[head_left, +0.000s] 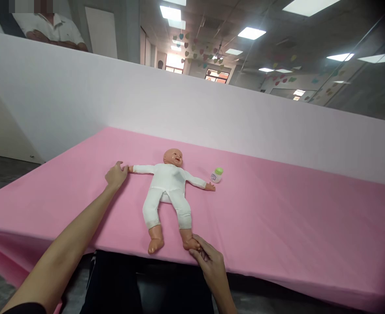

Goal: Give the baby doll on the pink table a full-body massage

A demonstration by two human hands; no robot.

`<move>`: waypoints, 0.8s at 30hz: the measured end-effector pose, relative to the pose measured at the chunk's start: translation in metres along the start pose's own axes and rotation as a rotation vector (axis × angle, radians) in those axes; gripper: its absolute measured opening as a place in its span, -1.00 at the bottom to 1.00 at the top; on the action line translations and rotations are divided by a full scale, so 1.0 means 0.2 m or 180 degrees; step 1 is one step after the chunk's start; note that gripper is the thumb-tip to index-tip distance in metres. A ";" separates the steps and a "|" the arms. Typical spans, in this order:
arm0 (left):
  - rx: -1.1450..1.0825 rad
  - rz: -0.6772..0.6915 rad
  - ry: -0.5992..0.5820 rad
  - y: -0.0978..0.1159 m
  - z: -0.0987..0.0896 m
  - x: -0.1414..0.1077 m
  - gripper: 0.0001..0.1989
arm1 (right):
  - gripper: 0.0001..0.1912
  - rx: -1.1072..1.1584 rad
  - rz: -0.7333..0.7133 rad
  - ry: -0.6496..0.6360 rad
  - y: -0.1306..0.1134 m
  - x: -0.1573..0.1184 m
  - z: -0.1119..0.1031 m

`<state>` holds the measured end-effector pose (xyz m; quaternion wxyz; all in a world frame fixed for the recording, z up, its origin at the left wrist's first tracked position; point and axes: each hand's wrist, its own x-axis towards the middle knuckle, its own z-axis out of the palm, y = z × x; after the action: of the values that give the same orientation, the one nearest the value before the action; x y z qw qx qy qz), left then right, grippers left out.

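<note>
A baby doll (169,179) in white clothes lies on its back on the pink cloth, arms spread and head toward the wall. My left hand (116,174) is at the doll's hand on the left, fingers bent around or against it. My right hand (208,257) pinches the doll's foot on the right between thumb and fingers, near the front edge. A small clear bottle with a green cap (216,175) stands just beyond the doll's other hand.
The pink-covered table (293,218) reaches far to the right. A white partition (212,113) rises along its back edge. Behind the partition at the upper left is a person (56,32) with folded arms. My legs are under the front edge.
</note>
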<state>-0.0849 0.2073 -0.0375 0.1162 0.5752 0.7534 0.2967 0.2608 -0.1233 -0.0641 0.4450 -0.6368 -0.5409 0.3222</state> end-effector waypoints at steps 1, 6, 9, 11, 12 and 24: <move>-0.0048 0.0077 0.0120 0.01 -0.01 -0.02 -0.50 | -0.49 0.0037 0.0023 -0.0017 0.01 0.00 -0.01; -0.0420 0.0864 0.0343 0.10 -0.06 -0.16 -0.62 | -0.37 0.0167 0.0141 0.0085 0.09 0.03 -0.10; -0.0861 0.1217 0.0166 0.23 -0.04 -0.20 -0.66 | -0.24 0.0295 0.0198 0.0413 0.08 0.11 -0.13; -0.1184 0.1379 0.0174 0.34 0.01 -0.19 -0.63 | -0.20 0.0430 0.0220 0.0486 0.04 0.22 -0.14; -0.1324 0.1445 0.0209 0.40 0.04 -0.19 -0.60 | -0.21 0.0514 0.0217 0.0426 0.01 0.29 -0.13; -0.1991 0.1060 -0.0586 0.78 0.38 -0.08 -0.20 | -0.35 0.2026 0.1057 -0.0476 -0.13 1.08 0.14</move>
<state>0.0849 0.2415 -0.0103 0.3039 0.6510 0.5086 0.4745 0.2707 0.0932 -0.0366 0.5217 -0.5202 -0.3338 0.5880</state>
